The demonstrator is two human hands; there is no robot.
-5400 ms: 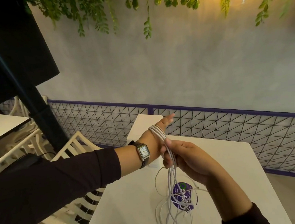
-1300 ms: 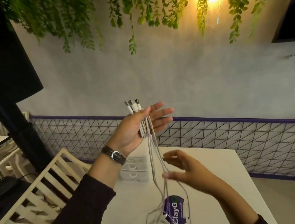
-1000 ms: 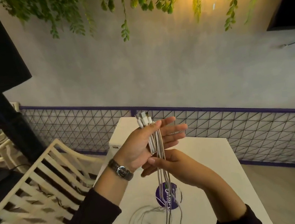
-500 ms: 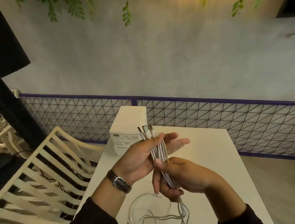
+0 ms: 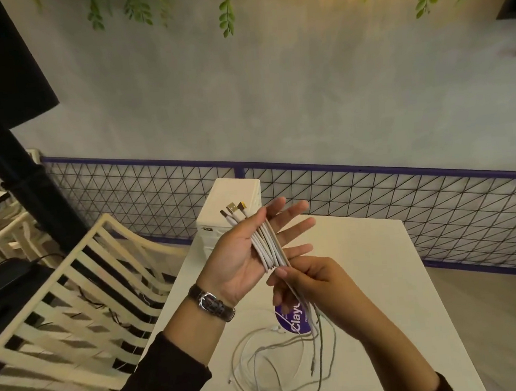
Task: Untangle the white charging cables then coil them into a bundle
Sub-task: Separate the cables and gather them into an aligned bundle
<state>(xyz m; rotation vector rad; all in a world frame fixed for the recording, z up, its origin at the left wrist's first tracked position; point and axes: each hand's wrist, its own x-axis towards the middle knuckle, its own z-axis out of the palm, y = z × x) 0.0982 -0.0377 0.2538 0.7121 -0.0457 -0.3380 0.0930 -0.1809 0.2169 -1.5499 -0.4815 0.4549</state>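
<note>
Left hand (image 5: 249, 254), palm up with fingers straight, carries the cables (image 5: 268, 247) laid side by side across the palm. The thumb lies over them and pins them, so the plugs (image 5: 235, 211) stand out together past its tip. Right hand (image 5: 316, 286), just below, pinches the same strands between thumb and fingertips where they leave the left palm. From there the cables hang down to the table (image 5: 379, 263) and end in loose, overlapping loops beside a purple sticker (image 5: 291, 319). I judge the cables light, limp and smooth-skinned: they will slide through a soft pinch and spring out of a coil if let go. The stiff plugs are the sure place to hold. I would anchor them in the left hand and draw the slack through the right, wary of the loops on the table catching one another.
</note>
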